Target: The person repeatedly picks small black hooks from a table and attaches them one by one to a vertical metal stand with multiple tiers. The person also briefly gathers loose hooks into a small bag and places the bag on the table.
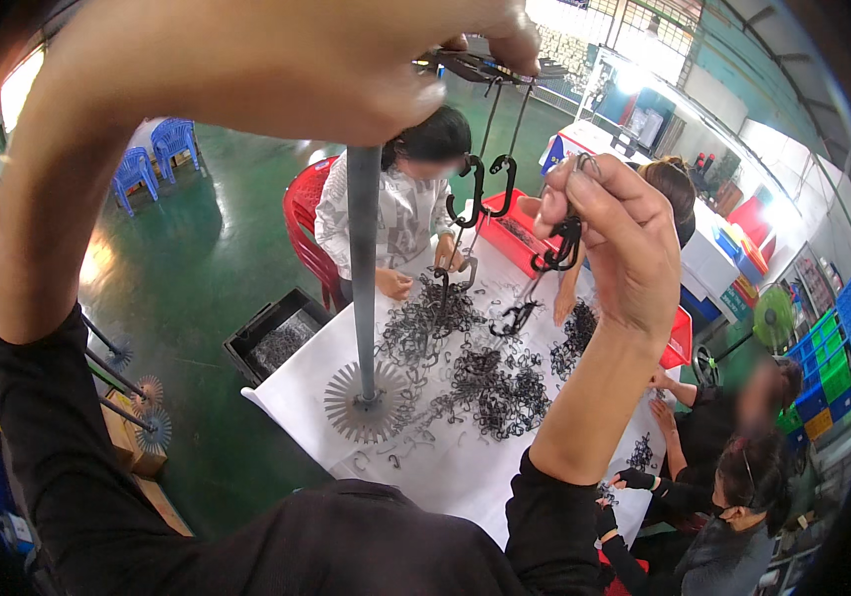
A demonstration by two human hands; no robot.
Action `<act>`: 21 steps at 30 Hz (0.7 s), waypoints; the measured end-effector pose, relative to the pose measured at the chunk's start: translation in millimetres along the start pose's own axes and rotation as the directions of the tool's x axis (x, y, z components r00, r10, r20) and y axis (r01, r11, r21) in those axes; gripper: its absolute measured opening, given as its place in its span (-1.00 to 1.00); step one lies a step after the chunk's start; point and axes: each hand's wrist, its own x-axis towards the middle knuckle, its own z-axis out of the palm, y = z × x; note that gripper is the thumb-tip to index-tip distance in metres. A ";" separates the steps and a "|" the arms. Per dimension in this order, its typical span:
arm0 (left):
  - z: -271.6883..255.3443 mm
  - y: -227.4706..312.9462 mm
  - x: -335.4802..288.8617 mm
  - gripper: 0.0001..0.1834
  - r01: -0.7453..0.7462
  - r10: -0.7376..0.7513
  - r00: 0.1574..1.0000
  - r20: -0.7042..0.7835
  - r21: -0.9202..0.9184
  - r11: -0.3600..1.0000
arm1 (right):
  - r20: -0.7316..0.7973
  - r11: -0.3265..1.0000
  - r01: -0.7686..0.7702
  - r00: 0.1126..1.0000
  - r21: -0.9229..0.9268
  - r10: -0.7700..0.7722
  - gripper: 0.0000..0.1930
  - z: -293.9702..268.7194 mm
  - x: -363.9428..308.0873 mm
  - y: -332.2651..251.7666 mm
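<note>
At the top, my left hand [376, 60] is closed on the rim of a dark slotted disc [480, 68] near the upper end of a grey upright pole [364, 258]. Thin wires hang from that disc with black carabiner-shaped clips [470, 189] on them. My right hand [619, 228], raised on the right, pinches a small thin metal piece [586, 164] at its fingertips. A cluster of black clips [562, 243] hangs at its fingers. Below, the pole stands on a slotted metal disc [366, 402] on the white-covered table [316, 422].
Heaps of loose black clips [490, 387] cover the table's middle. A red tray [520, 238] sits at the far side, a black crate [281, 333] to the left. A person in a patterned shirt [376, 219] works across; others [723, 467] work at the right.
</note>
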 end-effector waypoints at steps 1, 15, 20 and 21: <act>2.6 -4.8 5.8 -0.53 -0.169 0.167 0.984 -0.061 -0.037 0.985 | -0.027 1.000 0.003 1.000 0.004 -0.003 -0.81 0.3 1.4 0.6; 8.0 -14.9 -11.0 -0.61 0.069 -0.070 0.994 -0.085 -0.019 0.997 | -0.174 0.997 0.051 0.983 -0.052 -0.060 -0.77 34.0 19.4 5.0; 4.2 -9.1 -14.4 -0.57 0.180 -0.182 0.982 -0.051 -0.032 0.983 | -0.278 0.989 0.140 0.953 0.054 -0.120 -0.78 22.4 12.0 5.5; 2.9 -8.3 -14.4 -0.56 0.151 -0.153 0.987 -0.055 -0.039 0.988 | -0.273 0.992 0.121 0.956 0.024 -0.110 -0.81 20.0 10.6 4.8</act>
